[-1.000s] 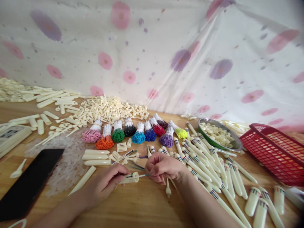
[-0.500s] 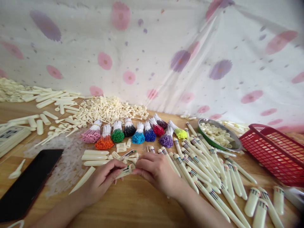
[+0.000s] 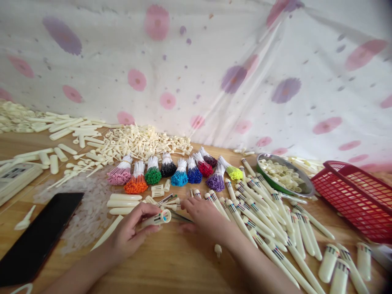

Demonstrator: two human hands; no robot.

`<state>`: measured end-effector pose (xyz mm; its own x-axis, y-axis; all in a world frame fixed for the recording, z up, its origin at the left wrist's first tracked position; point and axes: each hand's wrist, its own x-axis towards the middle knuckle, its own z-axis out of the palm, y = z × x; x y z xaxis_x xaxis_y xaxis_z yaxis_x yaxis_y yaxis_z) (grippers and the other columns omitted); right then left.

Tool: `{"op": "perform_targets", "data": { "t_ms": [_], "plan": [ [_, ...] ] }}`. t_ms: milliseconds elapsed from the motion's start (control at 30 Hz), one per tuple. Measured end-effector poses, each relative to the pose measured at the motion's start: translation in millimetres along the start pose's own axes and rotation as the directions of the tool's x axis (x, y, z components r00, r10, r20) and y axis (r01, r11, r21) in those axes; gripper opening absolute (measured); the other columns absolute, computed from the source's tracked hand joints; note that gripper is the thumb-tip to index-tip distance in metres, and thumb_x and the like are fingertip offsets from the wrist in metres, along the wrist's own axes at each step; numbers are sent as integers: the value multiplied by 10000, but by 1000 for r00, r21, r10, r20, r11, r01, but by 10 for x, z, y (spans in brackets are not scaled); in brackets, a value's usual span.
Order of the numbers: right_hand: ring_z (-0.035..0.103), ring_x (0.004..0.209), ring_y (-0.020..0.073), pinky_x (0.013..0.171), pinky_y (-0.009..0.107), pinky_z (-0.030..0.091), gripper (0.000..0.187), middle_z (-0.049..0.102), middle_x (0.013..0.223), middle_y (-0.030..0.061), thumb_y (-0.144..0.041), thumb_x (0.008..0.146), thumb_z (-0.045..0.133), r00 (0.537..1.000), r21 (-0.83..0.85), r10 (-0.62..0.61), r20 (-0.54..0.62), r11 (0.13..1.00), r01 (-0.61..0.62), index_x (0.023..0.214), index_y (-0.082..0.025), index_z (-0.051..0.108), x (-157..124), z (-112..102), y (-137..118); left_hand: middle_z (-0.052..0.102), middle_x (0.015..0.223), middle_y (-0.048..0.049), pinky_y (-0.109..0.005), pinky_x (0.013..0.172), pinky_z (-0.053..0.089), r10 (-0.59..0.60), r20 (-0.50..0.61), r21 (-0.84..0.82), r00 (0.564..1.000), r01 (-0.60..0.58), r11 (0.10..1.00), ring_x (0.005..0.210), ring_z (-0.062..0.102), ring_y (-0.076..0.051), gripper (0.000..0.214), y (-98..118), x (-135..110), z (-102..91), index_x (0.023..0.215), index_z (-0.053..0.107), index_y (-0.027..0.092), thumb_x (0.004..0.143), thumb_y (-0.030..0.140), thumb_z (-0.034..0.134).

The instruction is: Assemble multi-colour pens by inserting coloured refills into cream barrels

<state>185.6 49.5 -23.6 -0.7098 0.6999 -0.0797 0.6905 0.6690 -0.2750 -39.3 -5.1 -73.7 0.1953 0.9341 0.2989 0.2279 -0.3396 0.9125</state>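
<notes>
My left hand (image 3: 134,228) is closed around a cream multicolour pen barrel (image 3: 154,219). The barrel's round end points right and shows blue and other coloured bits inside. Just right of it, my right hand (image 3: 206,216) reaches low over the table, index finger and thumb apart. Between them lies a thin dark pointed tool (image 3: 183,217), partly hidden, possibly tweezers. Behind the hands are small slotted cream pieces (image 3: 157,190) and smooth cream barrels (image 3: 124,200). Bundles of thin refills stand in a row, among them orange (image 3: 135,183), green (image 3: 152,173) and purple (image 3: 216,179).
Many pens (image 3: 260,208) with coloured sliders cover the right side. Beyond them are a metal bowl (image 3: 308,192) of cream rings and a red basket (image 3: 352,200). A phone (image 3: 39,237), clear plastic bits (image 3: 88,220) and a pile of cream parts (image 3: 137,141) lie left and behind.
My right hand has come away from the barrel and moved slightly right, beside the dark tool. The barrel in my left hand has turned its end toward me. A small cream piece now shows by my right wrist.
</notes>
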Motion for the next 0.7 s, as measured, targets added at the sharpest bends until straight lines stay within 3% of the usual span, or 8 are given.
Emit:
{"op": "perform_targets", "data": {
  "t_ms": [167,300,400,533,700],
  "plan": [
    [576,951,243,784,318,421,129,616,1018,124,-202,863,555,997,-77,-19,79,997,25,964,-124,568,148,219,45,659,954,1,-247,856,505,82,-104,110,991,-70,991,954,626,-158,213,-16,23,-16,979,581,276,805,157,610],
    [610,759,180,627,247,412,60,647,860,62,-169,891,499,997,-25,39,61,999,-38,937,-159,535,51,-18,101,655,960,-9,-272,862,501,107,-154,177,982,-79,981,968,617,-172,188,-66,23,-31,968,570,264,806,181,613],
    [596,751,151,632,230,409,65,645,863,36,-198,916,471,992,180,33,-121,984,-10,962,-180,513,-93,-257,62,653,967,-13,-288,873,496,121,-162,201,979,-88,976,975,614,-175,181,-95,27,-33,964,558,259,808,182,610],
    [583,768,147,657,236,403,74,644,850,33,-244,906,502,916,276,-52,-398,946,173,923,-188,548,-196,-337,-92,652,982,-23,-307,864,503,115,-182,215,977,-74,974,970,621,-187,165,-107,32,-19,959,557,250,810,202,607],
    [563,680,133,586,223,375,55,624,745,16,-215,864,559,885,280,-15,-466,946,163,823,-178,558,-186,-220,-206,665,960,-42,-336,858,512,73,-177,205,981,-36,978,967,630,-216,131,-78,20,-4,925,572,229,802,233,615]
  ]
}}
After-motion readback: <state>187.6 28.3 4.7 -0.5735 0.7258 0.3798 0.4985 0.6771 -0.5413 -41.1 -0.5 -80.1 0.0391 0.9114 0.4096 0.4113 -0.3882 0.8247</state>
